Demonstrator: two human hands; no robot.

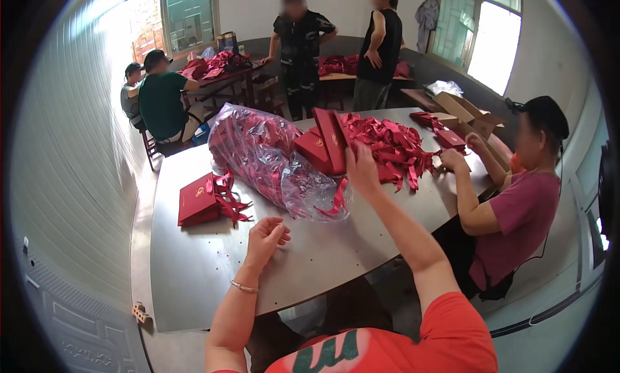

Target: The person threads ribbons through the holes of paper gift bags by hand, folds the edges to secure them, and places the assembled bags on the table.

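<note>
My right hand reaches over the metal table, its fingers closed at the edge of a dark red bag that stands tilted. Another red bag with a gold mark leans just left of it. My left hand, a bracelet at its wrist, is held curled above the near part of the table; whether anything small is between its fingers cannot be made out. Beyond it to the left lie red bags with ribbon handles. A clear plastic sack full of red items lies in the middle.
A heap of red ribboned bags covers the back right. A co-worker at the right edge handles small red items near a cardboard box. Several other people stand or sit around farther tables.
</note>
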